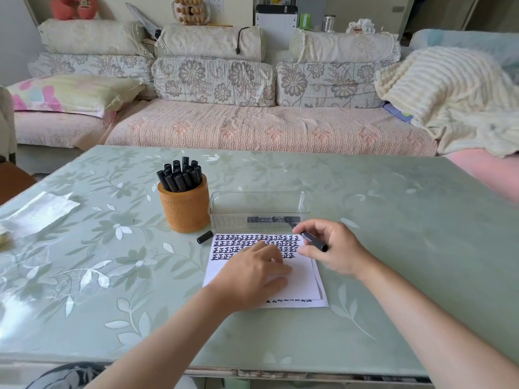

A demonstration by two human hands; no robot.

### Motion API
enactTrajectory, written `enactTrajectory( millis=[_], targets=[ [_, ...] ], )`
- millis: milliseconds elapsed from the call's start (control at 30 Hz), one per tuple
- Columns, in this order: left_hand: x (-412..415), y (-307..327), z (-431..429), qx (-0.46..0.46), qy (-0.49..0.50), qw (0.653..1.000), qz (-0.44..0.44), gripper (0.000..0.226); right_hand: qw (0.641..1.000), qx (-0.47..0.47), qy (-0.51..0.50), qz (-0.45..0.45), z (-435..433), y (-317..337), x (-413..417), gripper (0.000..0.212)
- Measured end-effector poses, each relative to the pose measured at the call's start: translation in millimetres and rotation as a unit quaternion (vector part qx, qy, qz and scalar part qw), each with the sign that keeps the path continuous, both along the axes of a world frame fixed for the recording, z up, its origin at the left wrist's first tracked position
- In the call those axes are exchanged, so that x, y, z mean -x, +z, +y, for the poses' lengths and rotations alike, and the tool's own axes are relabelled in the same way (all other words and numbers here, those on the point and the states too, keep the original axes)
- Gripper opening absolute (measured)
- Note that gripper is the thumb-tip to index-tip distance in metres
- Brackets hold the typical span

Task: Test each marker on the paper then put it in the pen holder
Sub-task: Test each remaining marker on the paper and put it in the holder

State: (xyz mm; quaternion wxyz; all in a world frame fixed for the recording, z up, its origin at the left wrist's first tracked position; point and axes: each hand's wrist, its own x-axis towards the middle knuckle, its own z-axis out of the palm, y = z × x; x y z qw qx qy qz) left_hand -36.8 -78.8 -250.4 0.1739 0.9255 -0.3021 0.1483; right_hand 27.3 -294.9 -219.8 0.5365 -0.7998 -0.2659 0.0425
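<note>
The step in hand is judged to be the test stroke. The left hand (252,273) lies flat on the white sheet of paper (304,279), fingers straight and spread and gripping nothing; it pins the sheet to the pale green leaf-patterned glass table (112,276). The right hand (337,248) pinches the uncapped black marker (314,241) between thumb and curled fingers at the sheet's 1 o'clock corner, butt end pointing to 4 o'clock. The fingers hide the nib, so contact with the paper cannot be confirmed. Rows of black test marks fill the far part of the sheet, and the near half is blank. Direct the nib to the end of the last, shorter row, clear of the left fingertips. Hold the flat hand down through the stroke so the sheet does not slide on the glass. Make one short mark and check it for solid ink. The small black cap (205,237) lies at 10 o'clock from the sheet; refit it fully before storage. The round orange-brown pen holder (185,210), just beyond the cap, looks crowded with capped markers, so insert this one vertically into a gap. The clear plastic tray (258,195) at 12 o'clock holds one more black marker (273,219).
</note>
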Motion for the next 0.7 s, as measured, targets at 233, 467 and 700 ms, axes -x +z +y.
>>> enactTrajectory(
  millis=[233, 467, 700],
  targets=[
    [1.0, -1.0, 13.4, 0.002, 0.033, 0.999, 0.026, 0.024, 0.986, -0.100, -0.029, 0.128, 5.1, -2.4, 0.3, 0.018],
    [0.0, 0.2, 3.2, -0.009, 0.052, 0.998, 0.016, 0.021, 0.986, -0.028, -0.128, 0.100, 16.3, -23.1, 0.9, 0.013],
    [0.3, -5.2, 2.7, -0.003, 0.065, 0.998, 0.013, 0.031, 0.989, -0.012, -0.134, 0.053, 17.0, -32.4, -3.5, 0.031]
  ],
)
